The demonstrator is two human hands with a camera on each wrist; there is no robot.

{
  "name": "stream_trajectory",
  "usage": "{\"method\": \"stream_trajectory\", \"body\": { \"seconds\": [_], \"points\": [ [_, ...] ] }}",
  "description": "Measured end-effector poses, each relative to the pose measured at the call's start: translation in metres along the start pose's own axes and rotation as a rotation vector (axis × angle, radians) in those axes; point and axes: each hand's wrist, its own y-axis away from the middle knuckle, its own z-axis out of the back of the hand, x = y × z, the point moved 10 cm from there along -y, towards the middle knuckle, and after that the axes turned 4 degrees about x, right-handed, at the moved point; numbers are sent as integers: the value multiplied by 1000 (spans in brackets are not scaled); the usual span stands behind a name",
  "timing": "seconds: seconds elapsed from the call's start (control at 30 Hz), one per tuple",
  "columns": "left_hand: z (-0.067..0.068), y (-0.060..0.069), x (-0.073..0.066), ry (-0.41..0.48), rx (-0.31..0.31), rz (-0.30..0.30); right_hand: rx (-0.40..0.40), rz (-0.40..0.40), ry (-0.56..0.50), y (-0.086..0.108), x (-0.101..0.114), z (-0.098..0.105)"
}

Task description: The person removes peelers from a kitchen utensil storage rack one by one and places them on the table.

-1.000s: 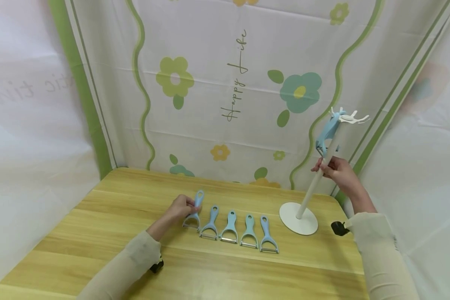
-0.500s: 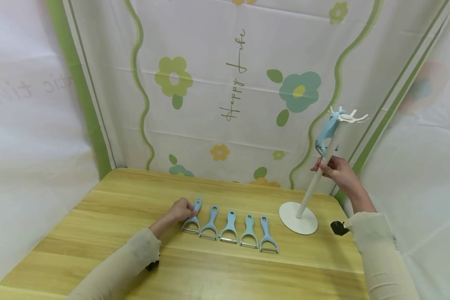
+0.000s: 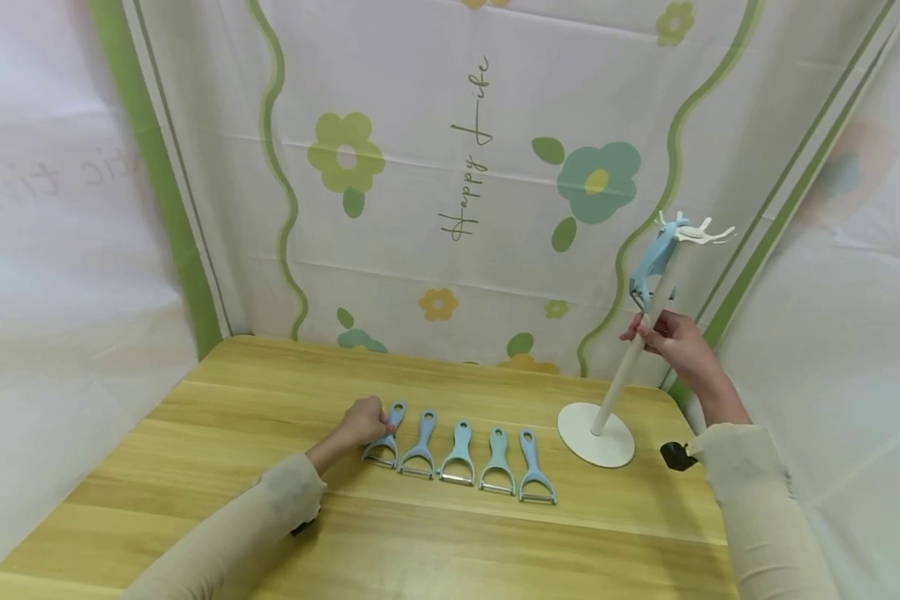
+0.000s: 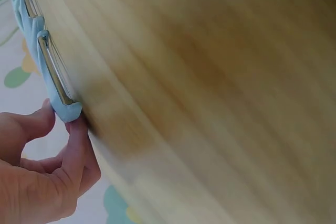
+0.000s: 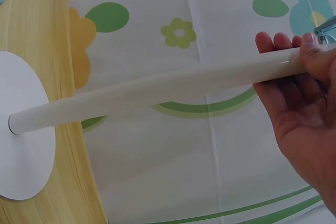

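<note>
My left hand (image 3: 363,422) pinches the leftmost light-blue Y-shaped peeler (image 3: 397,413), which lies at the end of a row on the table. In the left wrist view, thumb and fingers hold one side of that peeler (image 4: 67,110). To its right lie several more peelers, among them a blue one (image 3: 426,433), a teal one (image 3: 498,450) and a blue one (image 3: 529,454) at the far end. My right hand (image 3: 678,343) grips the white pole (image 3: 619,377) of a hook stand below its top. Light-blue peelers (image 3: 653,257) hang from the stand's hooks; their number is unclear.
The stand's round white base (image 3: 577,437) sits on the wooden table (image 3: 450,550) near its right edge. White hooks (image 3: 708,234) spread at the pole's top. A flower-patterned curtain (image 3: 420,250) hangs behind the table, with more white cloth at both sides.
My left hand has brought the leftmost peeler's raised handle down and toward me, so it lies in line with the row. The right hand and stand stay put.
</note>
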Motion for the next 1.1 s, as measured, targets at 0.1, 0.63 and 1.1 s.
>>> {"method": "stream_trajectory", "body": {
  "seconds": [0.1, 0.63, 1.1],
  "points": [
    [2, 2, -3, -22, -4, -4, -35, -7, 26, 3, 2, 1],
    [0, 4, 1, -33, 18, -16, -582, -129, 351, 30, 13, 14],
    [-1, -3, 6, -2, 6, 14, -658, -77, 359, 23, 25, 9]
  ]
}}
